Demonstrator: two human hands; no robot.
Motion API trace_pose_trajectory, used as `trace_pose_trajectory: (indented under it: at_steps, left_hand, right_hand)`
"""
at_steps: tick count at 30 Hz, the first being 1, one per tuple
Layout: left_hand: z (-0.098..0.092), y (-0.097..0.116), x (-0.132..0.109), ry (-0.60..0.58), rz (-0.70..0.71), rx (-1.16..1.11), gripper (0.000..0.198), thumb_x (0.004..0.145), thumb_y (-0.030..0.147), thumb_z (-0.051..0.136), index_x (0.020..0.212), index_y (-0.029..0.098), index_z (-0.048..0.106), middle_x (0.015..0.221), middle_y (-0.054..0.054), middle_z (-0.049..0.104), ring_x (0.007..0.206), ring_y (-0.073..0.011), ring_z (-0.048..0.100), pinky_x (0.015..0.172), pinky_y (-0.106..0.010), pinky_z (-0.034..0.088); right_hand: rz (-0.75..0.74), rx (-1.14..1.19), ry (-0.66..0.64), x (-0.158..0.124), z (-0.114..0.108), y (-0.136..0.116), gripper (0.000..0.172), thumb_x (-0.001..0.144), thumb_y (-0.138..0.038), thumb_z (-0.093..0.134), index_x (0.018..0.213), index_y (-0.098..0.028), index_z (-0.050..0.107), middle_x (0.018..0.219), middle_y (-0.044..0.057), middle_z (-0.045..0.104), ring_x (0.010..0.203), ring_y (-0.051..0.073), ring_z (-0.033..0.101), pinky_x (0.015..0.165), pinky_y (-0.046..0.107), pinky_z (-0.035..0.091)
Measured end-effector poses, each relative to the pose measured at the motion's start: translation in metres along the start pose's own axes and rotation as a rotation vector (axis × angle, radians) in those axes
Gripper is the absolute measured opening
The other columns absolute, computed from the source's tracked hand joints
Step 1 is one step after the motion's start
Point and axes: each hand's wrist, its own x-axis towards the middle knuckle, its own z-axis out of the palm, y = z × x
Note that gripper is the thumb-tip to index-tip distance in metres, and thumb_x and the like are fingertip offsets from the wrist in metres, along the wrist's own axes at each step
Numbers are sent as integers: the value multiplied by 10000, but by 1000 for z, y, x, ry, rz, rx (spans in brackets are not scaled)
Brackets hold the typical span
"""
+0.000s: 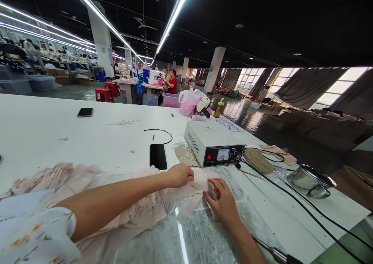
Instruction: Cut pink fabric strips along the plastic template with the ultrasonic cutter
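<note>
Head view. Item: pink fabric [58,180], lying on the white table [43,132]. Its long axis is running left to right, with the bulk bunching at the left under the forearm and the narrow end reaching the centre. Left hand [179,175]: curling closed on that end's far edge. Right hand [223,202]: fingers bending down, pinching the tip just beside it. Both are touching the cloth, neither nearer. Control box [214,141]: sitting just beyond.

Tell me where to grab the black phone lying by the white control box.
Probably best: grip the black phone across its two long edges, from straight above. It lies flat on the white table, so only its thin edges offer a hold. White rings lie close on its right, so mind that side.
</note>
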Motion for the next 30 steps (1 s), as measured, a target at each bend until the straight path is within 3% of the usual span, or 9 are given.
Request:
trace_pose_trajectory:
  at_steps: [5,8,11,15,19,22,26,30]
  left_hand:
    - [-13,13,-6,34,70,40,301,972,319,580,1219,148,563,1202,-96,584,1009,-218,619,852,-411,544]
    - [-20,25,-14,37,140,55,217,980,292,564,1120,131,604,1082,-73,627,926,-192,635,810,-374,546]
    - [-25,38,-33,33,224,77,180,987,174,498,880,140,638,852,-32,655,800,-170,635,735,-283,501]
    - [-19,53,-71,-37,360,116,213,961,153,518,775,170,621,794,-6,663,713,-146,618,656,-231,445]
    - [2,58,-108,-169,491,156,166,879,149,641,722,176,595,714,-4,659,660,-164,609,647,-260,435]
    - [13,56,-128,-237,590,203,190,814,133,690,684,179,558,679,-3,648,595,-164,579,606,-274,427]
    - [12,49,-146,-242,638,203,246,688,71,722,607,190,523,584,12,602,495,-149,509,520,-277,386]
    - [7,52,-147,-214,608,186,284,757,169,748,580,192,527,564,22,581,486,-142,512,498,-279,376]
  right_hand:
    - [-52,-78,80,9,8,-10,333,909,-389,583,1180,-197,579,1232,88,579,1058,227,591,881,451,514]
    - [-54,-123,125,14,6,-4,317,917,-377,575,1176,-193,579,1199,83,593,1000,205,610,839,419,532]
    - [-95,-148,178,10,-8,-1,302,919,-373,574,1158,-187,583,1158,74,606,944,186,620,796,390,543]
    - [-249,-136,200,-22,-39,-18,173,918,-246,537,1067,-188,603,981,57,607,882,183,604,732,350,537]
    - [-402,-90,105,-72,-59,-48,288,821,-50,465,1025,-190,614,853,64,593,763,171,580,642,292,512]
    - [-454,-46,15,-99,-65,-65,294,805,-32,451,1009,-182,601,785,55,581,689,165,559,600,280,474]
    - [-480,-7,-130,-114,-68,-81,171,866,-139,454,952,-181,594,699,35,541,596,155,521,555,279,438]
    - [-480,16,-187,-115,-71,-88,137,849,-150,489,924,-200,592,657,17,528,549,142,501,524,274,435]
